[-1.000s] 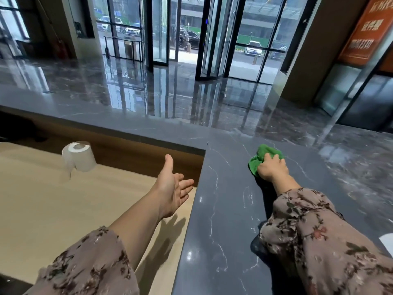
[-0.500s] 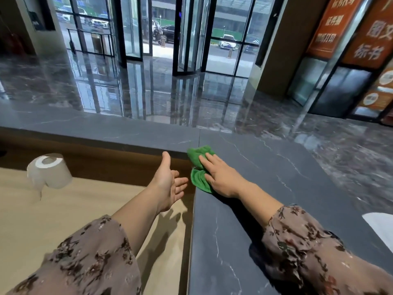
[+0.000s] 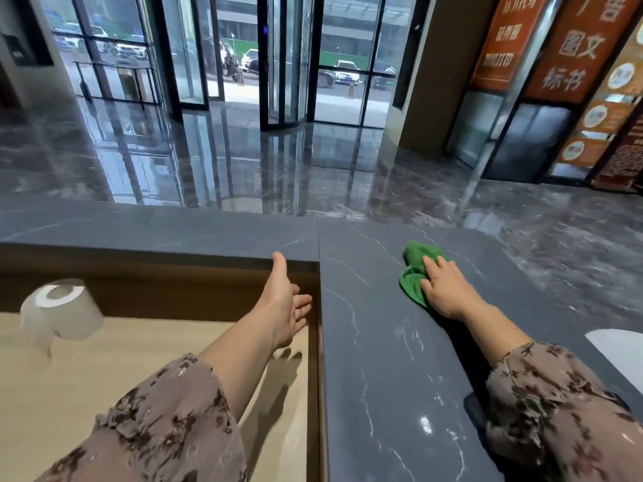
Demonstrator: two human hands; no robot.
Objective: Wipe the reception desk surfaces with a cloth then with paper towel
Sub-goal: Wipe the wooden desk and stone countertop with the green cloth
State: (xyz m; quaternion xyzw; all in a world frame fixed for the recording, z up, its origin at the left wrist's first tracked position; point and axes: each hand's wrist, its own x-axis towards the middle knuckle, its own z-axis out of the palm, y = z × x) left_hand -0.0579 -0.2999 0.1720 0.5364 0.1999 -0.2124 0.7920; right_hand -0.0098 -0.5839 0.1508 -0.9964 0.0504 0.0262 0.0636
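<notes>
Pressing the cloth (image 3: 415, 255) flat on the table (image 3: 382, 342), the right grip (image 3: 443, 290) lies straight-fingered; left grip (image 3: 285, 304) hangs released.

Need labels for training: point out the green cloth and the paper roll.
green cloth (image 3: 417, 256): head view, on its bunched far end.
paper roll (image 3: 69, 320): head view, on its curved side.

The left sleeve (image 3: 156, 429) and right sleeve (image 3: 556, 405) are loose, thin fabric in dusty mauve-brown, printed all over with small dark brown flowers and leaves. Both are wide and end below the elbow, leaving the left hand (image 3: 285, 307) and right hand (image 3: 443, 290) bare.
</notes>
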